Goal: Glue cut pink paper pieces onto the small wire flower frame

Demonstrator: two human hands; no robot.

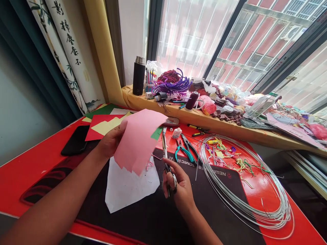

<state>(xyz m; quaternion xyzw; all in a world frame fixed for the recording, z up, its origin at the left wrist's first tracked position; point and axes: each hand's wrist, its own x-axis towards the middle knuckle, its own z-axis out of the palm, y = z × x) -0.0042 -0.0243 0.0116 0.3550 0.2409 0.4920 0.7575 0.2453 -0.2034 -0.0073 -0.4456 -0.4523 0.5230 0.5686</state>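
My left hand (111, 140) pinches the left edge of a pink sheet of paper (140, 139), held up above the mat. The sheet's lower edge is cut in jagged steps. In my right hand (180, 183) is a pair of scissors (165, 146), my fingers in the handles and the blades pointing up and away, just right of the pink paper. Under the pink sheet, a white piece of paper (130, 194) lies on the dark mat (163, 221), with small pink scraps on it.
Red and yellow papers (94, 124) and a black phone (75, 140) lie at left. Pliers (185, 153), a small white bottle (176, 133) and a large wire coil (278, 204) are at right. Yarn (176, 83) and a black flask (138, 76) stand along the window ledge.
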